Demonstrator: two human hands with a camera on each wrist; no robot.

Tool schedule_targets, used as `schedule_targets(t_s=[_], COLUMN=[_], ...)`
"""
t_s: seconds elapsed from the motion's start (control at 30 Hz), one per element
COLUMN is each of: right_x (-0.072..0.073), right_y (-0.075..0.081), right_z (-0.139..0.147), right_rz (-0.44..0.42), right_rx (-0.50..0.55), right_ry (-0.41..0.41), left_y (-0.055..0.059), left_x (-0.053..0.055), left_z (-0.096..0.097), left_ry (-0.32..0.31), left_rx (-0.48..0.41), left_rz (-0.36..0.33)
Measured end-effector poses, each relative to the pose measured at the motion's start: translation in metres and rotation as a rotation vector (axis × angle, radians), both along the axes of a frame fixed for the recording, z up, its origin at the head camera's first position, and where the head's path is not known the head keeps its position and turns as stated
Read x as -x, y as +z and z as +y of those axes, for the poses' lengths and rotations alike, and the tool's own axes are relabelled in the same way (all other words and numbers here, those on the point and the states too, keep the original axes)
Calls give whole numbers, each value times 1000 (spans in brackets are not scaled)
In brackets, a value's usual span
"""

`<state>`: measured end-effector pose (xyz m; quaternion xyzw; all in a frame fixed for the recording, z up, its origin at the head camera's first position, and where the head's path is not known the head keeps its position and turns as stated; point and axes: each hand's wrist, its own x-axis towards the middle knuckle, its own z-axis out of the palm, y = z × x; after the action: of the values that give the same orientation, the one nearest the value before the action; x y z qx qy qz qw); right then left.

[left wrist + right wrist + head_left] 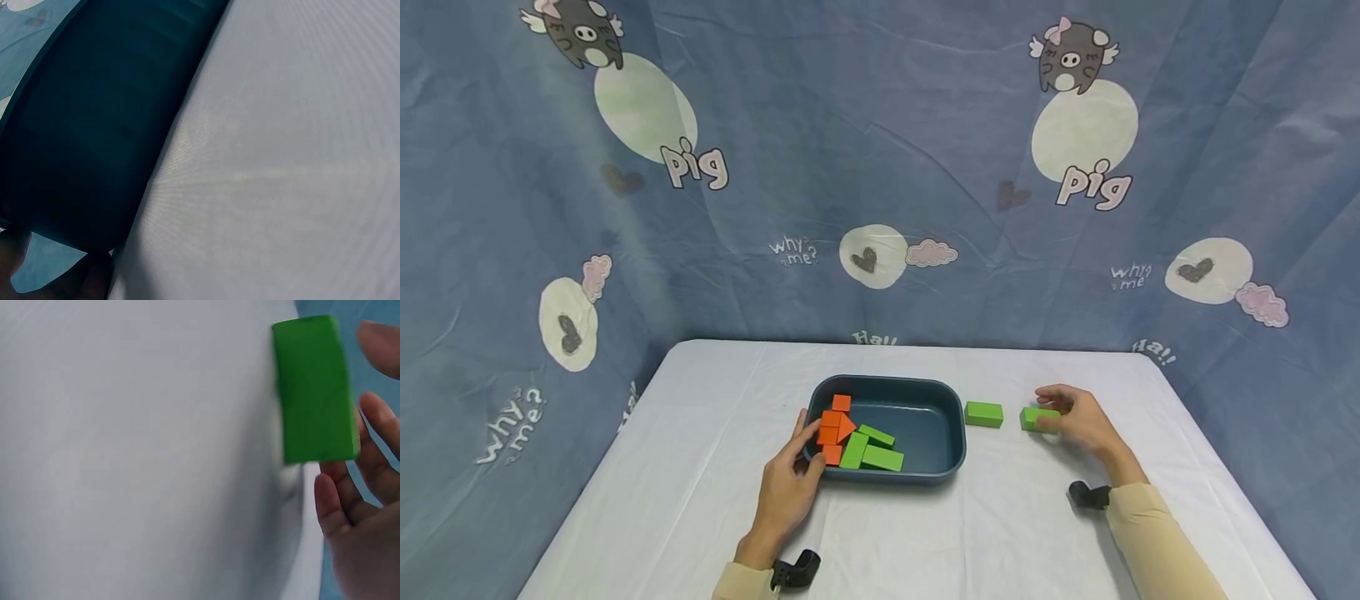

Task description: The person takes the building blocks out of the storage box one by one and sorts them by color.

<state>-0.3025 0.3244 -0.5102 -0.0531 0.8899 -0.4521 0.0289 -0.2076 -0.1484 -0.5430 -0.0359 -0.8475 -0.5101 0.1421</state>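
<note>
My left hand [787, 492] rests at the left end of a dark blue rectangular tray [887, 479], its fingers at the left rim and its thumb near the front left corner. In the left wrist view, fingertips [94, 272] touch the tray's end. Several orange blocks [830, 419] and green blocks [882, 457] lie in the left half of the tray. My right hand [1081, 421] is around a green rectangular block [1033, 419] on the table. In the right wrist view, the thumb [381, 350] stands apart from that block, with loosely bent fingers behind it.
Another green block [983, 414] lies between the tray and my right hand. The table [895, 550] has a white cloth. Behind it hangs a blue curtain [850, 150] with pig prints. A black wrist camera [796, 570] sits on the left wrist, another [1088, 496] on the right.
</note>
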Motion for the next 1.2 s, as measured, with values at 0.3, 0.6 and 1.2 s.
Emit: schedule_targets(t_s=[0.3, 0.6, 1.2], right_x=[8, 17, 38], right_y=[23, 50, 81], right_z=[-21, -61, -136], right_rz=[120, 194, 207], right_rx=[48, 190, 305], right_ry=[-31, 56, 252], left_y=[-1, -3, -2], left_x=[1, 1, 2], left_z=[-1, -3, -5], left_ry=[-15, -16, -20], left_rx=[-5, -16, -24], left_rz=[27, 33, 47])
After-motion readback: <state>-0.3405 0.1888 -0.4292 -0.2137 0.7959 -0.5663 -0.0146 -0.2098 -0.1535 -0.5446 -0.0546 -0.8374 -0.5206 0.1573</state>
